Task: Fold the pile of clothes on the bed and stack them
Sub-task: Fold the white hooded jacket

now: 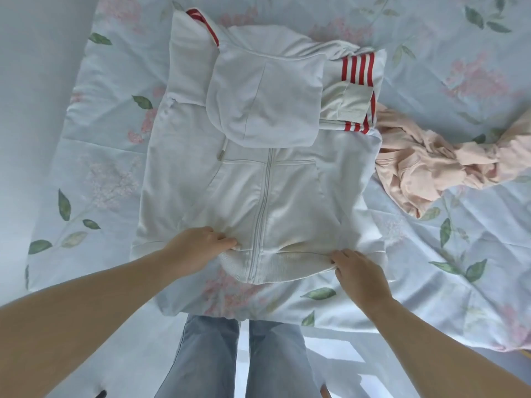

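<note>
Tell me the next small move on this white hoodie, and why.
Probably lift the ribbed hem and fold it up toward the hood. The left hand and right hand both pinch that hem, and the hood lies folded down over the white hoodie, so halving it seems next.

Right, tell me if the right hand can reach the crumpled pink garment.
Probably yes: the right hand holds the white zip hoodie, but only bare floral sheet lies between it and the crumpled pink garment.

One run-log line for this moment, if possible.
step: fold white hoodie | left hand: grips hem | right hand: grips hem | pink garment: crumpled
</note>
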`<action>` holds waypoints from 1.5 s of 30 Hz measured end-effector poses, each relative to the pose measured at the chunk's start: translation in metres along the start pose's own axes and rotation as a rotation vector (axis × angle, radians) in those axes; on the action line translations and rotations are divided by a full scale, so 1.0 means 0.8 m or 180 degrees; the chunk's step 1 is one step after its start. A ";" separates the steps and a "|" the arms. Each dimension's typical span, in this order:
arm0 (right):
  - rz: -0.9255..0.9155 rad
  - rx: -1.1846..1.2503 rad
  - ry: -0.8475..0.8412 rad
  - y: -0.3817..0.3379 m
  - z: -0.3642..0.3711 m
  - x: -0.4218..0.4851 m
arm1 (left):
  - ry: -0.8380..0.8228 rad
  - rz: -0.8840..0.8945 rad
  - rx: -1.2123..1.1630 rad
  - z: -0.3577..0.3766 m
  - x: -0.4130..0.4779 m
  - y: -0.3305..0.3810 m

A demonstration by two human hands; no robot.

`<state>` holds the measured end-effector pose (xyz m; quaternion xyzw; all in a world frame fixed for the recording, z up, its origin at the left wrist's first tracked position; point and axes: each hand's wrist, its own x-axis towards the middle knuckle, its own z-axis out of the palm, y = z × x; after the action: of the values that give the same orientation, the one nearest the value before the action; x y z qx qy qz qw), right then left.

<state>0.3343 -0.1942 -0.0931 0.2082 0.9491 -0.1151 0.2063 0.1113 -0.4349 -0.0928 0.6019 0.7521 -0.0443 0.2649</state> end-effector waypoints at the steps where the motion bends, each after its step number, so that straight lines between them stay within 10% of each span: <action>1: -0.0021 0.0135 -0.0139 -0.004 -0.008 -0.003 | -0.0164 -0.0116 -0.0160 -0.008 -0.003 -0.002; 10: 0.0123 -0.0277 -0.0690 -0.021 -0.015 0.016 | -0.0931 -0.0682 0.0023 -0.005 -0.011 -0.004; 18: 0.0301 0.0030 0.0517 -0.013 -0.062 0.075 | -0.1059 -0.1170 -0.1388 -0.090 0.016 -0.078; 33: 0.0697 -0.0323 0.2420 0.006 -0.283 0.306 | 0.0738 -0.1675 0.0591 -0.334 0.170 -0.213; 37: 0.0950 0.0286 0.2357 0.004 -0.311 0.361 | 0.1811 -0.2086 0.0611 -0.338 0.214 -0.234; 45: -0.0171 0.0062 0.0897 -0.042 -0.161 0.335 | 0.1318 -0.0761 0.0137 -0.152 0.214 -0.185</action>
<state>0.0530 -0.0912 -0.0919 0.1989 0.9727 -0.0994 0.0658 -0.0915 -0.2771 -0.1033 0.5104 0.8551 0.0330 0.0850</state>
